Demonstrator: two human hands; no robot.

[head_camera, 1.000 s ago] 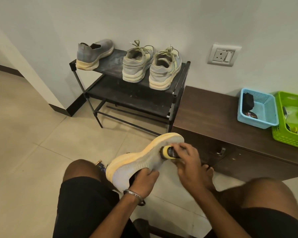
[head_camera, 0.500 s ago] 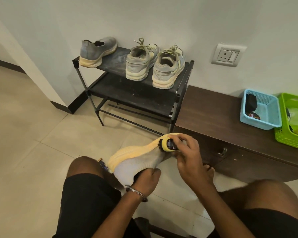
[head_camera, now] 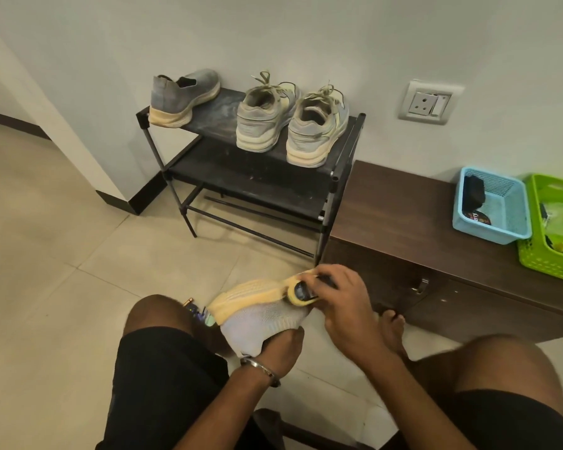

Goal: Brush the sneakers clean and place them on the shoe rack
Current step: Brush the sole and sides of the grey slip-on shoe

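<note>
A grey knit sneaker (head_camera: pixel 257 319) with a pale yellow sole lies on its side between my knees. My left hand (head_camera: pixel 281 350) grips it at the collar, fingers tucked into the opening. My right hand (head_camera: pixel 342 303) holds a small black and yellow brush (head_camera: pixel 301 292) against the sole near the toe. On the top shelf of the black shoe rack (head_camera: pixel 215 125) stands its matching grey sneaker (head_camera: pixel 182 95) at the left. A laced grey pair (head_camera: pixel 290 120) stands at the right.
A low brown cabinet (head_camera: pixel 403 216) adjoins the rack on the right. It carries a blue basket (head_camera: pixel 491 206) and a green basket (head_camera: pixel 553 225). A small colourful object (head_camera: pixel 197 311) lies on the tiled floor by my left knee. The rack's lower shelf holds nothing.
The sneaker has sunk lower and tilted flatter between my knees. The brush has stayed on the sole near the toe while my right hand worked it.
</note>
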